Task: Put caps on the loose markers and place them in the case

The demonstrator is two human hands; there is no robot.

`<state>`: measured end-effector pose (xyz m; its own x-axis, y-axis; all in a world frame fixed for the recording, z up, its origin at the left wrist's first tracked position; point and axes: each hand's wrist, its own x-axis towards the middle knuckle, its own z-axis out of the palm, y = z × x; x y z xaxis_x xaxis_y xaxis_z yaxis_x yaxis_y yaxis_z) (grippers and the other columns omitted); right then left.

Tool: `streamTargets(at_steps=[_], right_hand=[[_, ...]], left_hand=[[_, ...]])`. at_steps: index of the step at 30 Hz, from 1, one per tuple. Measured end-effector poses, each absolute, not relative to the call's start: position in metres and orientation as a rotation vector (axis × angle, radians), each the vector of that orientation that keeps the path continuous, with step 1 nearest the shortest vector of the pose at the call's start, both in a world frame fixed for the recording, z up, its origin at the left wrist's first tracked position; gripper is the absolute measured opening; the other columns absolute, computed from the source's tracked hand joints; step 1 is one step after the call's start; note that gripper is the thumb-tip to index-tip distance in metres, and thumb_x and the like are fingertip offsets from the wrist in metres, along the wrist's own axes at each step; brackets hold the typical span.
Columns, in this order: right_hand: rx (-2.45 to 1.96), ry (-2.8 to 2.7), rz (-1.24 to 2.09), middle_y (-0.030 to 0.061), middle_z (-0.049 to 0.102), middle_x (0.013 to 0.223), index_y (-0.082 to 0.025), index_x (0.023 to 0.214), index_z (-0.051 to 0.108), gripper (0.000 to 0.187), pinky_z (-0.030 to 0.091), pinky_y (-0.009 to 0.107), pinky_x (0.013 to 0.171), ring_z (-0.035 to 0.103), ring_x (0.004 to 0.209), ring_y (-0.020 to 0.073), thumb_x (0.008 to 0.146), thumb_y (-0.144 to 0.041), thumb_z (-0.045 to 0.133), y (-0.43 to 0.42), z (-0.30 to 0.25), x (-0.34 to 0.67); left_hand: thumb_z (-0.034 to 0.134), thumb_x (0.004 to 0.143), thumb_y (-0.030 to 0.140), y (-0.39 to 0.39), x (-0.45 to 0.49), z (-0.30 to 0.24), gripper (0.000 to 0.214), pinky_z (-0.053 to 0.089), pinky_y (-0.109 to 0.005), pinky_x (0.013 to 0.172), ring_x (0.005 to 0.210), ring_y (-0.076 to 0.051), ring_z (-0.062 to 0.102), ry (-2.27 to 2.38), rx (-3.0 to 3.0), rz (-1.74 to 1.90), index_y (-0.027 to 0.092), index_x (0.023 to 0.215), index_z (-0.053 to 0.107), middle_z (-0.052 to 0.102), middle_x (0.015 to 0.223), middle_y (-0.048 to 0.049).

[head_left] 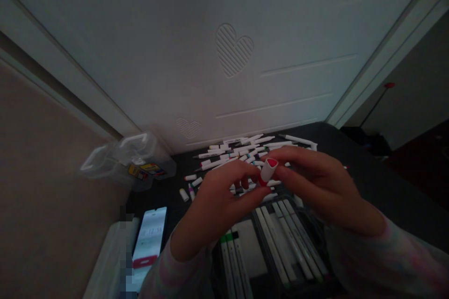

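Held a white plastic marker (268,171), tilted and foreshortened, with a smooth barrel, a rounded-triangular red end facing up and a red band lower down. Pinched it near that band, above the loose pile, between thumb and curled fingers of the left hand (224,191). Had the right hand (321,182) just beside its upper end, with fingers bent (could not tell whether gripping or merely touching). Saw nearer the body a dark plastic case (264,248) with slim, straight white markers (292,240) in rows. Noticed farther off a jumble of glossy white pens (213,163) on a dark matte surface (336,149); leftward, clear rounded plastic boxes (143,149) and a flat, glowing phone (150,233); behind, a pale panel (157,32) with ridged hearts (234,50).
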<state>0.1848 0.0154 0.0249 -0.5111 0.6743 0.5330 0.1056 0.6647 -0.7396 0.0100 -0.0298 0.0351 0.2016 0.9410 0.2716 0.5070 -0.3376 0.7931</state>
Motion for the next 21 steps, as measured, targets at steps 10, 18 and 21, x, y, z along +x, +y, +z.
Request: streamTargets(at_steps=[10, 18, 21], right_hand=[[-0.521, -1.959, 1.202, 0.0, 0.064, 0.078, -0.025, 0.101, 0.062, 0.02, 0.05, 0.02, 0.064, 0.06, 0.07, 0.0115, 0.084, -0.023, 0.051, 0.008, 0.03, 0.185], [-0.576, -1.962, 1.115, 0.0001, 0.064, 0.074, -0.022, 0.091, 0.062, 0.013, 0.05, 0.02, 0.059, 0.06, 0.066, 0.0114, 0.083, -0.023, 0.052, 0.006, 0.033, 0.185], [-0.59, -1.986, 0.999, -0.0002, 0.064, 0.074, -0.023, 0.088, 0.062, 0.012, 0.05, 0.019, 0.058, 0.061, 0.065, 0.0111, 0.083, -0.021, 0.052, 0.004, 0.034, 0.184]], left_hand=[[0.063, 0.073, 0.028, -0.041, 0.009, 0.041, 0.016, 0.043, -0.025, 0.066, 0.07, -0.013, 0.054, 1.102, 1.633, 0.954, 0.016, 0.083, 0.064, 0.061, 0.075, -0.0015], [0.063, 0.073, 0.027, -0.045, 0.015, 0.045, 0.012, 0.04, -0.02, 0.056, 0.057, -0.008, 0.048, 1.221, 1.753, 0.991, 0.018, 0.081, 0.063, 0.06, 0.068, 0.0022], [0.063, 0.073, 0.028, -0.045, 0.017, 0.045, 0.011, 0.039, -0.02, 0.054, 0.056, -0.008, 0.048, 1.28, 1.839, 0.987, 0.018, 0.079, 0.063, 0.058, 0.063, 0.0032]])
